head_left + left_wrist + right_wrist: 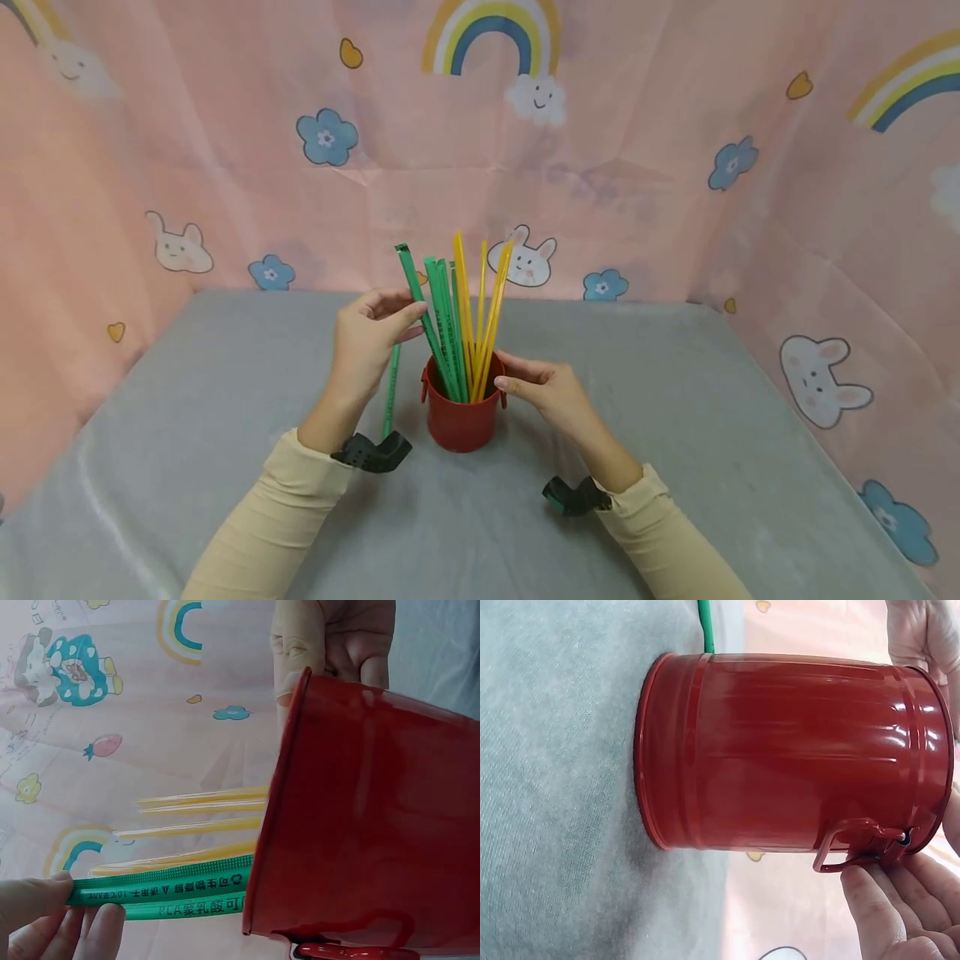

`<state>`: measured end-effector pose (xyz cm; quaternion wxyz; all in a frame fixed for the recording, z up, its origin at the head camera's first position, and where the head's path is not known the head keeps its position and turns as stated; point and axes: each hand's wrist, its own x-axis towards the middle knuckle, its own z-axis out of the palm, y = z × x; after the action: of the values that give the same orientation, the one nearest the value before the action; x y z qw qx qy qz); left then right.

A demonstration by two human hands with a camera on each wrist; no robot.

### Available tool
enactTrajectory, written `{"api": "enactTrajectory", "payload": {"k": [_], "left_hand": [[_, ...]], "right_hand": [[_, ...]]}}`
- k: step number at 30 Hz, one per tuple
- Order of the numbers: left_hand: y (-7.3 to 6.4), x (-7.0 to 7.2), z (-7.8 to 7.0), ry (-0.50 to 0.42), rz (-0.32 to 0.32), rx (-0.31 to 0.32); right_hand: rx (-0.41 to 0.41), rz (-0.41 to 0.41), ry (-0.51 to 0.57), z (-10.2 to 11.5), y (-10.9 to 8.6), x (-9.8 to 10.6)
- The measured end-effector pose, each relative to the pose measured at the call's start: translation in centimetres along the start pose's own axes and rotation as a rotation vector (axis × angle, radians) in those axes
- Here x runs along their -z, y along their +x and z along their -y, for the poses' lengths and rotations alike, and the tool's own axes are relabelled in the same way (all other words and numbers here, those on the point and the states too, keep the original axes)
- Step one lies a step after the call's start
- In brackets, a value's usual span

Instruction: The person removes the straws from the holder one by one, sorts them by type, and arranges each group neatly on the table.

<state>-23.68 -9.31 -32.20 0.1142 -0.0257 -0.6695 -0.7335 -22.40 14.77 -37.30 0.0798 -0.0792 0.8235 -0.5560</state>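
A small red metal bucket (461, 427) stands upright on the cloth, with several green-wrapped straws (444, 312) and several yellow straws (492, 315) leaning in it. My left hand (366, 337) pinches one green-wrapped straw (406, 267) near its upper part, between thumb and fingers; its lower end is inside the bucket. Printed lettering shows on the green wrappers (199, 889) in the left wrist view. At the bucket's right side, my right hand (551, 398) grips the rim beside a small wire handle (840, 838), thumb at the edge and fingers against the outer wall.
Another green straw (392, 387) lies on the grey cloth (675, 417) left of the bucket, partly hidden by my left hand and wrist. Behind and at both sides hangs a pink curtain (637, 225) with rainbows, rabbits and flowers. Each wrist wears a black camera mount (372, 454).
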Motion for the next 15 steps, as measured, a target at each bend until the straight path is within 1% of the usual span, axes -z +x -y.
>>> {"api": "enactTrajectory", "payload": {"k": [9, 15], "left_hand": [[0.15, -0.02, -0.51, -0.006, 0.0, -0.028], [0.14, 0.17, -0.48, -0.01, -0.02, -0.026]], "right_hand": [[0.016, 0.0, 0.001, 0.27, 0.12, 0.08], [0.016, 0.003, 0.019, 0.24, 0.04, 0.02]]}}
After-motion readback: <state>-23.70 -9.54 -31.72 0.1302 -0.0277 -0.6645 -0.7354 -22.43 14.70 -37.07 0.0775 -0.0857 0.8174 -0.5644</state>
